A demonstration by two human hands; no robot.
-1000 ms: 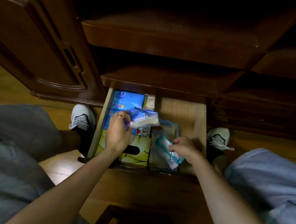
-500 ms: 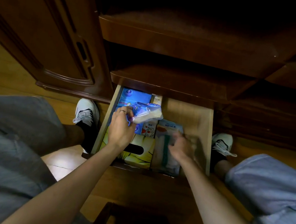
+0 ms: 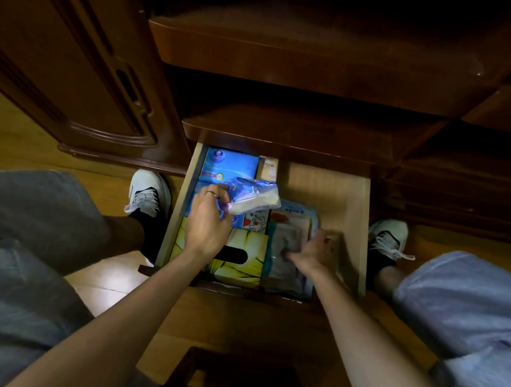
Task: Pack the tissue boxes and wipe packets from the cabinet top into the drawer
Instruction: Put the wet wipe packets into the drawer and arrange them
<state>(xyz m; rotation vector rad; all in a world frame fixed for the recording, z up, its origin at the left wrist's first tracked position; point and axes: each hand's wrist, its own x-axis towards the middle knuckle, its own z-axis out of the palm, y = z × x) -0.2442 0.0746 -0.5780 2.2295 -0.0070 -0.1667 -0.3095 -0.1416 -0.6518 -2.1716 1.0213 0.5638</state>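
Note:
The wooden drawer stands pulled out below me. My left hand is shut on a clear tissue packet and holds it above the drawer's left side. Under it lie a blue tissue box at the back, a cartoon-print pack and a yellow tissue box at the front. My right hand is blurred and rests palm-down on a grey-blue wipe packet in the drawer's middle; whether it grips the packet is unclear.
A small beige box stands at the drawer's back. The drawer's right strip shows bare wood. Dark cabinet shelves overhang the drawer, an open cabinet door is at the left. My knees and white shoes flank the drawer. A dark stool sits below.
My right hand laid the wipe packet flat in the drawer's middle and now lies on it. My left hand kept hold of the clear tissue packet. The view tilted slightly.

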